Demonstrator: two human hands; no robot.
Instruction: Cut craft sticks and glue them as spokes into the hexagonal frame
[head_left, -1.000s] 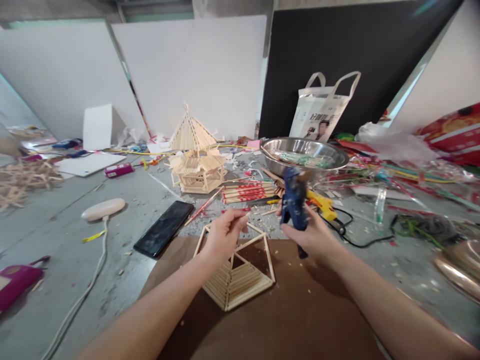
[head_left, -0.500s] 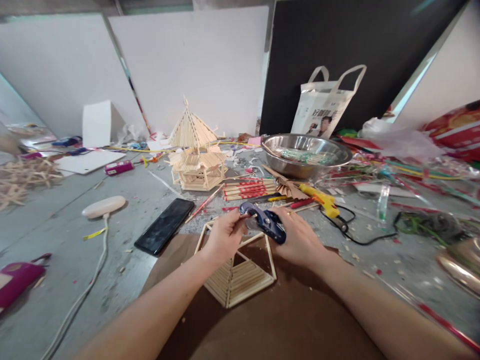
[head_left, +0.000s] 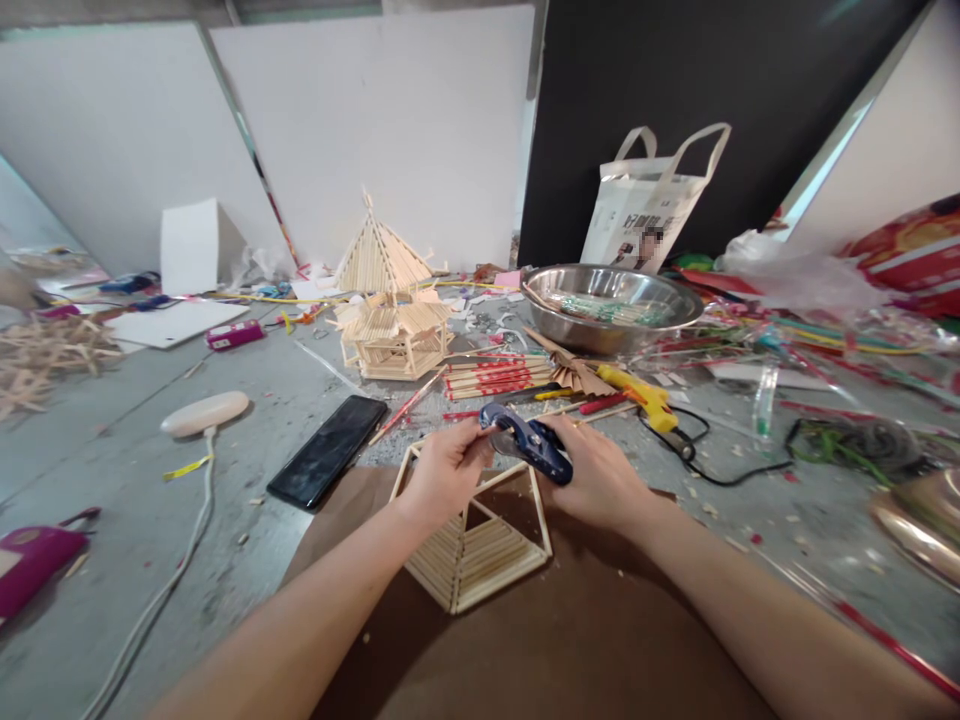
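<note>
My right hand [head_left: 600,472] is wrapped around the handles of a dark blue hand cutter [head_left: 525,440], which tilts down to the right. My left hand [head_left: 448,470] is closed in a pinch close to the cutter's upper left end; whatever lies between its fingertips is too small to make out. Below both hands, a hexagonal frame of thin wooden sticks [head_left: 499,560] rests on a brown sheet [head_left: 600,640]. Its near panels are filled with rows of sticks, and a right-hand section is open. My left hand and forearm hide part of its left side.
A stick-built pavilion [head_left: 397,350] stands beyond the hands, near bundled sticks [head_left: 495,378]. A phone [head_left: 328,450] and a white corded device [head_left: 206,413] lie left. To the right are a yellow glue gun [head_left: 641,398], a metal bowl [head_left: 570,325] and a tote bag [head_left: 630,220].
Both hands keep nearly the same pose around the blue cutter. The whole view has shifted very slightly.
</note>
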